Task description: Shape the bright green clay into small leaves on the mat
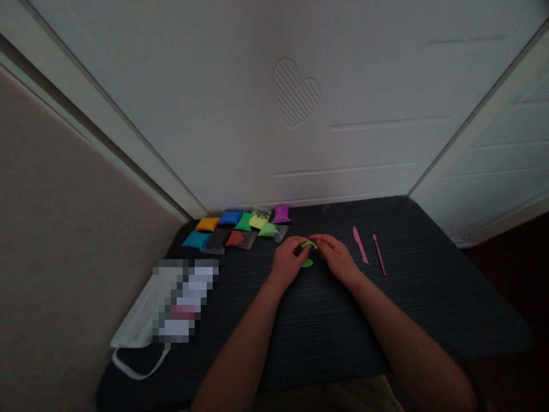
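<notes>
My left hand (288, 258) is closed, pinching a thin, curved strip of light green modelling clay (307, 245) between thumb and fingers. From the other side my right hand (337, 258) meets it, its fingers bent and its fingertips at the strip's right end. Just below the strip, a flat rounded piece of green clay (307, 263) shows between the hands, close to the tabletop. My fingers cover part of the strip.
On the dark table (317, 326), several coloured clay packets (231, 218) lie at the back left. A pink plastic knife (360, 246) and a thin pink stick tool (379, 254) lie right of my hands. A strapped white item (139, 315) lies front left. Behind rises a white panel (369, 86).
</notes>
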Demonstrator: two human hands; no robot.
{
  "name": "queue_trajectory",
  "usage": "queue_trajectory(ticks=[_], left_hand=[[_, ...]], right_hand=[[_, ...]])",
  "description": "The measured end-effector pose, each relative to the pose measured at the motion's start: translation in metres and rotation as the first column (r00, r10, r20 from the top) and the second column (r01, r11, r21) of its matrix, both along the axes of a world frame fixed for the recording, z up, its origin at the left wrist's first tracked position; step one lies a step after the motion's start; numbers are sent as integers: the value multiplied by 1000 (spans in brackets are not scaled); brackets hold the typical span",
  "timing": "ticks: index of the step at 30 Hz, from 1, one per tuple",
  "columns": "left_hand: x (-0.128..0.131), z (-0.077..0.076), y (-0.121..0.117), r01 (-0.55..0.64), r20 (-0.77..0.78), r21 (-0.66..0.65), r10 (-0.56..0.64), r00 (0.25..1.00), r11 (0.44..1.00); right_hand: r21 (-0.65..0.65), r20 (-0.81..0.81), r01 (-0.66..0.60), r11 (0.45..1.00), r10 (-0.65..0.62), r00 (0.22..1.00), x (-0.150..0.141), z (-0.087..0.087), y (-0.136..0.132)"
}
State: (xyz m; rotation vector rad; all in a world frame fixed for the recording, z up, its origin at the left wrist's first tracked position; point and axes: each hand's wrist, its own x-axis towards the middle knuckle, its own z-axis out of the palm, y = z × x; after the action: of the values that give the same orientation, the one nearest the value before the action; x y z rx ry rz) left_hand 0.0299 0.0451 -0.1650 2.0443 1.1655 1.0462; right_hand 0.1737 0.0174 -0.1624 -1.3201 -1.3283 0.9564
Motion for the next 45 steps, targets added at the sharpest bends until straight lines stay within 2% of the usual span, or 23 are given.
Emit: queue_trajectory(ticks=[4, 6, 8, 9, 11, 12, 14, 16, 19, 23, 27, 31, 34, 38, 45], left_hand=[[0, 0, -1, 10, -24, 28, -10, 1000, 1000], [0, -1, 0, 7, -41, 49, -5, 999, 999], [-1, -2, 2, -15, -58, 68, 19, 998, 998], [-2, -3, 3, -34, -68, 75, 40, 997, 997], [-5, -4, 6, -95, -88, 85, 102, 991, 992], [-7, -5, 7, -130, -95, 92, 138, 986, 987], [-9, -6, 9, -187, -96, 115, 198, 976, 976], [-9, -7, 10, -212, -91, 137, 226, 970, 968], [-7, -9, 10, -216, -128, 156, 237, 963, 964], [-4, -10, 11, -163, -266, 215, 218, 939, 963], [-1, -5, 11, -110, -404, 314, 237, 883, 943], [0, 1, 10, -185, -463, 356, 345, 817, 916], [0, 1, 9, -222, -477, 342, 372, 796, 913], [0, 0, 9, -241, -477, 323, 377, 794, 915], [0, 1, 7, -245, -437, 295, 358, 825, 924]], right_hand=[[67, 196, 2, 998, -15, 980, -2, 3, 0], [68, 226, 29, 997, -44, 973, -2, 3, 1], [61, 188, 60, 996, -71, 980, 0, 2, 2], [40, 122, 85, 996, -89, 989, 2, 2, 3], [-34, -125, 124, 992, -127, 984, 8, 2, 5], [-73, -284, 120, 990, -136, 949, 12, 3, 6], [-116, -561, 67, 991, -121, 819, 19, 6, 8], [-130, -707, -13, 991, -83, 703, 22, 9, 9], [-158, -787, -90, 983, -70, 614, 21, 12, 8], [-127, -850, -135, 983, -38, 525, 17, 14, 5], [-132, -878, -168, 977, -37, 477, 17, 16, 3], [-129, -880, -182, 975, -28, 475, 15, 12, 4], [-125, -847, -145, 981, -29, 530, 13, 6, 7], [-105, -798, -102, 989, -22, 603, 11, 2, 8], [-96, -678, -75, 993, -10, 735, 8, 7, 3]])
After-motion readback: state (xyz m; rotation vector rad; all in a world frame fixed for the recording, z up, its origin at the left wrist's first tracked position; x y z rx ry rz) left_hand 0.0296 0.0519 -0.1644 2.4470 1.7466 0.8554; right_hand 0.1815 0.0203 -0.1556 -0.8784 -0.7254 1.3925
